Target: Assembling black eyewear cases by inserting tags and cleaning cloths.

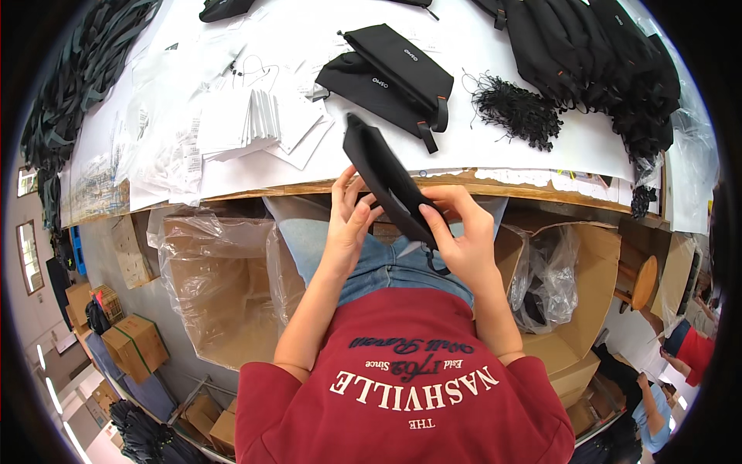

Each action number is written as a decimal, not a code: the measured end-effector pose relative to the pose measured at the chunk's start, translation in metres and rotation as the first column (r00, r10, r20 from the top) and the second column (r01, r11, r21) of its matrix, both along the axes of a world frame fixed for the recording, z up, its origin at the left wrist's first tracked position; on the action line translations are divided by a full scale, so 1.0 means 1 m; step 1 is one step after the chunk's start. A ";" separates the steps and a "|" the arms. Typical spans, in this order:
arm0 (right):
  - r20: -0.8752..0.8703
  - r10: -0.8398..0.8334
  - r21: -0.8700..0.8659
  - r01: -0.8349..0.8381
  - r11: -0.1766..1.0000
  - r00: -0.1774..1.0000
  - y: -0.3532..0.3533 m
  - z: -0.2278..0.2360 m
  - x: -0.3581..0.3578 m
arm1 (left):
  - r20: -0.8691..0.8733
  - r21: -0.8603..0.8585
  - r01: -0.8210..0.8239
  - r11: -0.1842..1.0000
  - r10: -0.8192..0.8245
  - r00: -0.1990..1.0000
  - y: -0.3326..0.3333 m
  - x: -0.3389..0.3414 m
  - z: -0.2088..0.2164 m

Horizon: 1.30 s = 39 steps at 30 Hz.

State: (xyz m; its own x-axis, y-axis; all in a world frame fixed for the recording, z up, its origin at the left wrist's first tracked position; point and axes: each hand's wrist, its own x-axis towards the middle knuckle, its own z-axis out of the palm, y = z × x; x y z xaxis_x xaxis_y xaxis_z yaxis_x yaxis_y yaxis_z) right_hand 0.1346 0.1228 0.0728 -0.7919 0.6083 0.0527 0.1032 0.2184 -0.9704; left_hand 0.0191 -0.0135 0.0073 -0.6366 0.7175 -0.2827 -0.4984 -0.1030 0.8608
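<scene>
A black fabric pouch (380, 176) is held at a tilt above my lap, just off the table's near edge, and its long opening shows a dark inside. My right hand (464, 232) grips its lower right end, thumb on top and fingers behind. My left hand (352, 220) is beside the pouch's left edge, its fingers apart and the fingertips touching or very near the fabric. A white pointed corner (410, 249) and a black loop (437, 264) show beneath the pouch's lower end. Two more black pouches (386, 77) lie overlapped on the table beyond.
On the white-covered table (433, 164) lie a stack of white cards (259, 120), clear plastic bags (166, 116), a heap of black cords (516, 108), piled black pouches (572, 54) and black straps (77, 77). Lined cardboard boxes (224, 286) stand at both sides of my lap.
</scene>
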 end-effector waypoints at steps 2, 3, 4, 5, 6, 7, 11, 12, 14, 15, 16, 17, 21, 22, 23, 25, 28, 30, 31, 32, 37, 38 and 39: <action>0.003 -0.012 0.084 0.012 0.996 1.000 0.000 0.000 0.000 | 0.099 0.044 -0.003 0.999 -0.002 0.995 -0.002 0.003 -0.001; -0.010 0.055 0.131 -0.053 0.990 0.998 0.000 -0.003 -0.002 | 0.084 0.116 0.049 0.992 -0.058 0.995 -0.001 -0.001 -0.003; -0.022 0.124 0.177 -0.119 0.977 0.992 0.001 -0.004 -0.003 | 0.130 0.103 0.051 0.993 -0.064 0.989 0.002 -0.005 0.003; -0.021 0.123 0.177 -0.117 0.977 0.992 0.000 -0.006 -0.003 | 0.175 0.090 0.054 0.994 -0.069 0.982 0.003 -0.008 0.007; -0.017 0.071 0.217 -0.065 0.974 0.997 -0.001 -0.008 -0.003 | 0.175 0.090 0.055 0.994 -0.070 0.982 0.003 -0.011 0.007; -0.016 0.018 0.256 -0.013 0.967 1.000 -0.002 -0.009 -0.004 | 0.228 0.024 0.039 0.999 -0.044 0.973 0.002 -0.013 0.006; -0.102 -0.165 0.335 0.190 0.923 0.981 0.010 -0.017 -0.010 | 0.244 -0.070 0.003 0.998 0.014 0.970 0.004 -0.010 0.012; -0.101 -0.167 0.336 0.192 0.922 0.981 0.014 -0.019 -0.009 | 0.245 -0.069 0.006 0.998 0.011 0.969 0.006 -0.009 0.014; -0.083 -0.075 0.302 0.097 0.948 0.994 0.018 -0.023 -0.008 | 0.311 -0.071 -0.002 0.997 0.024 0.950 0.006 -0.008 0.018; -0.084 -0.071 0.303 0.093 0.948 0.994 0.017 -0.022 -0.008 | 0.310 -0.071 -0.006 0.997 0.028 0.950 0.006 -0.009 0.019; -0.088 -0.049 0.069 0.055 0.996 0.995 0.015 -0.021 -0.007 | 0.323 -0.078 -0.039 0.996 0.062 0.944 0.009 -0.010 0.020; -0.098 -0.029 -0.169 0.012 0.986 0.995 0.014 -0.021 -0.007 | 0.335 -0.086 -0.072 0.994 0.097 0.937 0.010 -0.011 0.020; -0.162 0.085 -0.216 -0.119 0.969 0.983 0.020 -0.037 0.009 | 0.467 -0.060 -0.146 0.987 0.157 0.870 0.004 -0.022 0.011; -0.086 0.112 -0.078 -0.119 0.990 0.990 0.022 -0.041 0.015 | 0.519 -0.020 -0.156 0.988 0.144 0.843 0.002 -0.025 0.013; -0.086 0.114 -0.078 -0.121 0.990 0.990 0.020 -0.044 0.018 | 0.519 -0.020 -0.158 0.987 0.145 0.842 0.003 -0.028 0.015; 0.109 0.147 0.215 -0.168 0.962 0.983 0.014 -0.047 0.023 | 0.611 0.004 -0.246 0.969 0.192 0.768 0.006 -0.032 0.020; 0.122 0.103 0.100 -0.116 0.988 0.987 -0.003 -0.058 0.016 | 0.619 0.013 -0.251 0.968 0.189 0.762 0.008 -0.031 0.021; 0.145 0.036 0.025 -0.040 0.999 0.989 -0.012 -0.066 0.009 | 0.619 0.027 -0.241 0.970 0.173 0.766 0.008 -0.030 0.017; 0.143 0.038 0.027 -0.042 0.999 0.989 -0.012 -0.066 0.005 | 0.626 0.017 -0.249 0.968 0.184 0.758 0.008 -0.029 0.015; 0.185 0.052 -0.045 -0.045 0.998 0.981 -0.012 -0.065 0.001 | 0.633 0.007 -0.257 0.966 0.195 0.749 0.007 -0.029 0.013; 0.107 0.251 -0.197 -0.227 0.954 0.962 0.003 -0.087 0.003 | 0.676 0.047 -0.300 0.953 0.190 0.712 0.008 -0.037 0.012; -0.059 0.243 -0.318 -0.249 0.915 0.968 0.007 -0.090 0.007 | 0.698 0.063 -0.318 0.946 0.186 0.692 0.009 -0.038 0.013; -0.219 0.207 -0.430 -0.285 0.857 0.954 0.012 -0.092 0.011 | 0.699 0.064 -0.325 0.944 0.190 0.690 0.010 -0.039 0.015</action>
State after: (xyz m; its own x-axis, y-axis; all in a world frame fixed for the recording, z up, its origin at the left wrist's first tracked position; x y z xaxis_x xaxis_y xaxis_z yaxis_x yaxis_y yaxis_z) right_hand 0.1456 0.1346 -0.0193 -0.9231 0.3824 -0.0419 -0.0595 -0.2495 -0.9665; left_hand -0.0200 -0.0035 0.0224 -0.4891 0.6329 -0.6002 -0.8674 -0.4250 0.2587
